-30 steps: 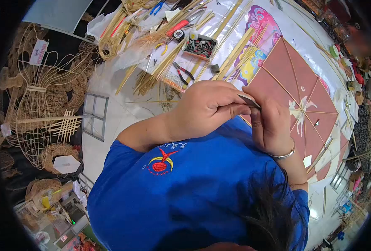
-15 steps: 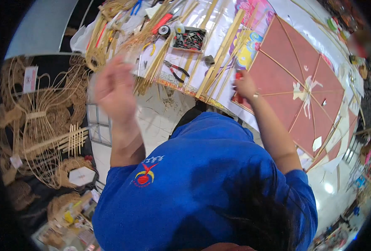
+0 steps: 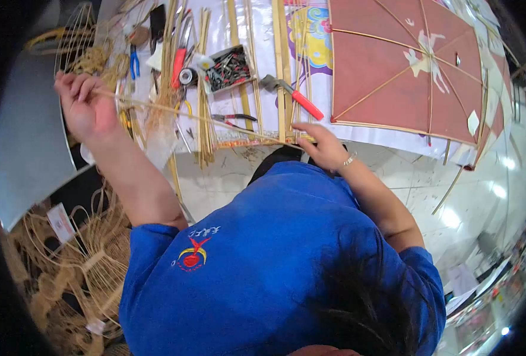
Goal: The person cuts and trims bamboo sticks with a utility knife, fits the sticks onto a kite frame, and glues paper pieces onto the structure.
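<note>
My left hand [image 3: 89, 107] is raised at the left, its fingers closed around one end of a long thin bamboo strip [image 3: 206, 117]. The strip slants down to the right across the table's front edge and reaches my right hand [image 3: 326, 148]. There the thumb and forefinger are stretched apart; whether they touch the strip is hard to make out. Just above the right hand lies a hammer [image 3: 306, 105] with a red handle. Pliers [image 3: 234, 117] lie behind the strip, near a box of small dark parts [image 3: 230, 68].
A large reddish panel with thin ribs [image 3: 373, 83] covers the table's right side. Bundled bamboo strips [image 3: 203, 113], a tape roll [image 3: 187, 76] and a red-handled tool [image 3: 178, 65] lie at centre left. Woven pieces [image 3: 100, 267] stand at lower left.
My right hand has let go of the red-handled hammer and moved down and left. My left hand has moved left and now visibly holds the bamboo strip. The camera view has shifted.
</note>
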Demonstrator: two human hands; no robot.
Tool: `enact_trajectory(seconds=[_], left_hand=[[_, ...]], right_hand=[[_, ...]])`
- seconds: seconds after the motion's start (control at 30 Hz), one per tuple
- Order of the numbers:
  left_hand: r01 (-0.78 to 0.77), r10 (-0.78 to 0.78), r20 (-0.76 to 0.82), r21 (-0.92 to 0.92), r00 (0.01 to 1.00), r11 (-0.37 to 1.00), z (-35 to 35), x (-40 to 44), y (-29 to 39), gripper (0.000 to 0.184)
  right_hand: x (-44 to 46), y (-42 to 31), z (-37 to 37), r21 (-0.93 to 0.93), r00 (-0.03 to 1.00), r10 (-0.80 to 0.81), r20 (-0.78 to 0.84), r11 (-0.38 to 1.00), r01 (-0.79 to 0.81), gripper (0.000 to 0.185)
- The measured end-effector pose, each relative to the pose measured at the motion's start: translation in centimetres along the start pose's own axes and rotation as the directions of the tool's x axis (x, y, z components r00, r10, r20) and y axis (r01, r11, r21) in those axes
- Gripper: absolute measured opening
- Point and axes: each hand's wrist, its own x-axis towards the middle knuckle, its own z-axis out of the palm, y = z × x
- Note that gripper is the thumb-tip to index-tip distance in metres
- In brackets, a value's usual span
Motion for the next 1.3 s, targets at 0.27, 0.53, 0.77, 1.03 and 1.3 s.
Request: enact_trajectory(seconds=[0.27, 0.53, 0.77, 1.03, 1.3], left_hand=[[0.139, -0.127, -0.079, 0.178, 0.989, 0.974, -3.5, 12.0, -15.1, 0.021], [0.127, -0.090, -0.090, 0.732, 0.992, 0.670, -3.6, 8.7, -31.5, 0.034], [-0.740, -0.622, 0.722, 0.234, -0.302, 0.631, -7.6, -8.3, -37.8, 0.046], [-0.596, -0.511, 0.639, 0.101, -0.574, 0.797, -11.9, -8.1, -42.0, 0.022], [-0.597, -0.502, 0.634, 0.078, -0.589, 0.799, -12.4, -8.4, -44.8, 0.025]], right_hand=[[-6.1, 3.0, 0.1, -0.080, 0.924, 0.137, -0.358, 0.981, -0.176, 0.015], [-6.1, 6.6, 2.8, 0.063, 0.741, 0.376, -0.557, 0.908, -0.414, 0.012], [-2.2, 7.4, 4.2, 0.270, 0.467, 0.549, -0.693, 0.799, -0.538, 0.017], [-2.8, 8.0, 2.1, 0.307, 0.464, 0.639, -0.613, 0.734, -0.606, 0.021], [-6.5, 12.3, 0.8, -0.465, 0.784, 0.112, -0.611, 0.751, -0.469, 0.020]])
